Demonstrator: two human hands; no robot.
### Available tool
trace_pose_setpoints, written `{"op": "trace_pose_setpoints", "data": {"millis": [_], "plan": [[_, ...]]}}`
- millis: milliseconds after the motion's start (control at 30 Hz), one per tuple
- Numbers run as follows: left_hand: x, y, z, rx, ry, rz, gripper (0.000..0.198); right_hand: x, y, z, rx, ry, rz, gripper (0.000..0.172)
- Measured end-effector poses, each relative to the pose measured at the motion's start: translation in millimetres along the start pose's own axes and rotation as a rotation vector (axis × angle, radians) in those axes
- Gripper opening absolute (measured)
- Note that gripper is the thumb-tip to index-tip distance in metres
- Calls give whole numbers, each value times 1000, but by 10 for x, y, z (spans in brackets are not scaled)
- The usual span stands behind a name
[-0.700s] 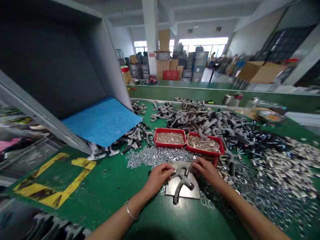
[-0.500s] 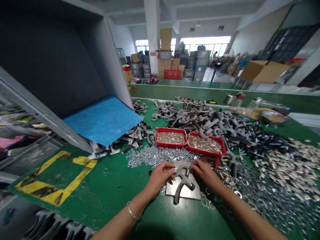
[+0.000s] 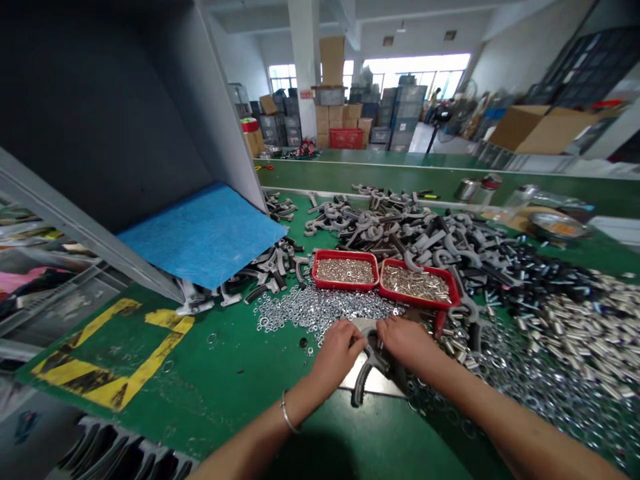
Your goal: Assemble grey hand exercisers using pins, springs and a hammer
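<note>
Grey cast-metal hook clamp (image 3: 374, 363) sits on a flat steel plate (image 3: 357, 381), held near its top by the left hand (image 3: 337, 353) and right hand (image 3: 405, 343), both closed narrowly around it while its curved arm points toward the person. Just beyond the plate lie silver washers (image 3: 320, 310), then two red plastic trays (image 3: 383, 277) and a heap of dark hook castings (image 3: 400, 230) on the green tabletop (image 3: 220, 393).

Two trays (image 3: 385, 277) behind loose washers (image 3: 320, 312), metal castings (image 3: 400, 230) behind them, hopper (image 3: 100, 120) left
</note>
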State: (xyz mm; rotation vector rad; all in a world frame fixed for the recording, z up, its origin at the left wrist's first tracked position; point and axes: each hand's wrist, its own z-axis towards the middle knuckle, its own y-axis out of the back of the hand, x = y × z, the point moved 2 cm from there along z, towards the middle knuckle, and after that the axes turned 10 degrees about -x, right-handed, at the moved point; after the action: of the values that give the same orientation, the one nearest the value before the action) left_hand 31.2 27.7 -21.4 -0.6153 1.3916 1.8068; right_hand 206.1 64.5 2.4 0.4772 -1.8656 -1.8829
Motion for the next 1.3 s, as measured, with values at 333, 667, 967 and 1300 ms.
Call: {"op": "trace_pose_setpoints", "data": {"millis": [333, 667, 967, 1300], "plan": [[-117, -75, 5, 44, -167, 281, 14, -100, -66, -38, 21, -36, -72, 15], [-126, -101, 64, 118, -268, 336, 15, -560, -24, -767, -122, -342, -147, 21], [-135, -88, 70, 215, -432, 375, 21, -574, -26, -895, -222, -331, 77, 19], [-181, -120, -11, 246, -363, 329, 17, -118, 317, -907, 89, -393, 424, 27]]}}
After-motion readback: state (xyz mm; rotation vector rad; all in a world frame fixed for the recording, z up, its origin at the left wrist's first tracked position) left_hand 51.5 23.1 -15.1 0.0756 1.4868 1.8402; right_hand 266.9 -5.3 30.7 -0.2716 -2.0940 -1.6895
